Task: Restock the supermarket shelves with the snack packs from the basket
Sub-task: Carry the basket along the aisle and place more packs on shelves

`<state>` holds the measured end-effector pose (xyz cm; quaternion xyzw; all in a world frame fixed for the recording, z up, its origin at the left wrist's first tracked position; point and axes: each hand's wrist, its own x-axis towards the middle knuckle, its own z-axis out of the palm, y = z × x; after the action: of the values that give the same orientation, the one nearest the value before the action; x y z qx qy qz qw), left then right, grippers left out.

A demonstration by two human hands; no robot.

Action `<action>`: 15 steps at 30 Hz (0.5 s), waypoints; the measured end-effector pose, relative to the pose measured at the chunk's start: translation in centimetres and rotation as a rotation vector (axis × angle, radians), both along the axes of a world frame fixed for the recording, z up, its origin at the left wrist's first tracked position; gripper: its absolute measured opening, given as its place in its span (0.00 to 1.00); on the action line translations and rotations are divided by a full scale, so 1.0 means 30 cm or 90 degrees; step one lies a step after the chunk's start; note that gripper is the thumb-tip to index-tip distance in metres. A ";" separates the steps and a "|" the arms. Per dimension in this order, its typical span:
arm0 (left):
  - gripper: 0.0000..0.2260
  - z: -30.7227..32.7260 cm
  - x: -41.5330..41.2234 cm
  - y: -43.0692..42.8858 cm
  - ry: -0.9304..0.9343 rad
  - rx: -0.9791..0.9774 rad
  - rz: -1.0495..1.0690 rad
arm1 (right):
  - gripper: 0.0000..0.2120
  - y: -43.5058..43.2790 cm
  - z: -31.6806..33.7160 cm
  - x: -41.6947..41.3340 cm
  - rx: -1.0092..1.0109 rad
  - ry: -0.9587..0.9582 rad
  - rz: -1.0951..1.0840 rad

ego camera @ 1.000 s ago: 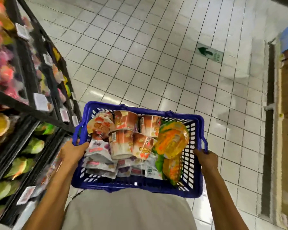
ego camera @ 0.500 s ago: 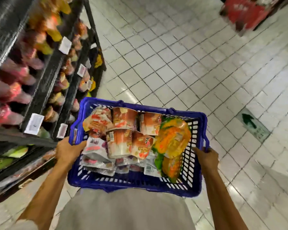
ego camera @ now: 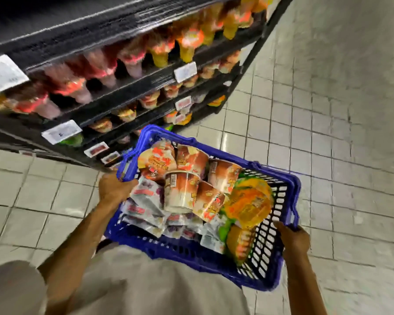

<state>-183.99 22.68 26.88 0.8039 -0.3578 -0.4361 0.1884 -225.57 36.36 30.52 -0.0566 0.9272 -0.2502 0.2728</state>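
- Being carried in front of the person's body, a blue plastic basket [ego camera: 182, 248] is being held up at its two short ends, above the floor.
- The left hand [ego camera: 114, 187] is being curled over the basket's left rim, gripping it.
- The right hand [ego camera: 293, 237] is being wrapped round the right rim, gripping it as well.
- The snack packs are all being carried inside the basket, heaped above its rim in the middle.
- Brown-orange cups [ego camera: 182, 192] are being carried on their sides in the centre, touching one another.
- White pouches [ego camera: 146, 201] with red labels are being pressed under the cups, along the left and near sides.
- An orange bag [ego camera: 157, 160] is being propped in the far-left corner, against the cups.
- Yellow-orange bags [ego camera: 248, 201] with green edges are being stacked against the right mesh wall.
- Print on the packs is being lost to motion blur; it cannot be read.
- Black shelves [ego camera: 123, 92] are being shown on the left, running away from the person, with the basket's far-left corner near the lower tiers.
- Pink-red cone-shaped packs [ego camera: 100, 64] are being displayed on an upper tier, and yellow ones [ego camera: 187, 48] further along.
- Smaller orange cups [ego camera: 125, 112] are being shown on the tiers below.
- White price tags [ego camera: 184, 71] are being held on the shelf edges.
- Pale floor tiles [ego camera: 305, 110] are being shown to the right of and beyond the basket.
- A beige shirt [ego camera: 146, 280] is being shown under the basket's near wall.
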 end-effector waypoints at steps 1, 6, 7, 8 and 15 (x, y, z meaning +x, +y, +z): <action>0.18 -0.002 -0.012 -0.001 0.001 0.009 0.033 | 0.10 -0.063 -0.003 -0.033 0.006 -0.006 0.028; 0.21 -0.056 -0.098 0.014 -0.005 0.062 0.217 | 0.13 -0.423 -0.083 -0.187 0.045 -0.044 0.192; 0.19 -0.074 -0.115 0.021 -0.016 0.078 0.252 | 0.13 -0.499 -0.109 -0.210 0.056 -0.051 0.224; 0.19 -0.097 -0.136 0.029 -0.028 0.095 0.282 | 0.12 -0.575 -0.140 -0.232 0.073 -0.055 0.262; 0.13 -0.347 -0.299 0.107 -0.025 0.151 0.549 | 0.11 -0.998 -0.434 -0.274 0.138 -0.068 0.485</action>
<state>-192.95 25.88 16.47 0.9039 0.0588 -0.3401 0.2526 -233.79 6.43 17.49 -0.3546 0.8453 -0.0343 0.3981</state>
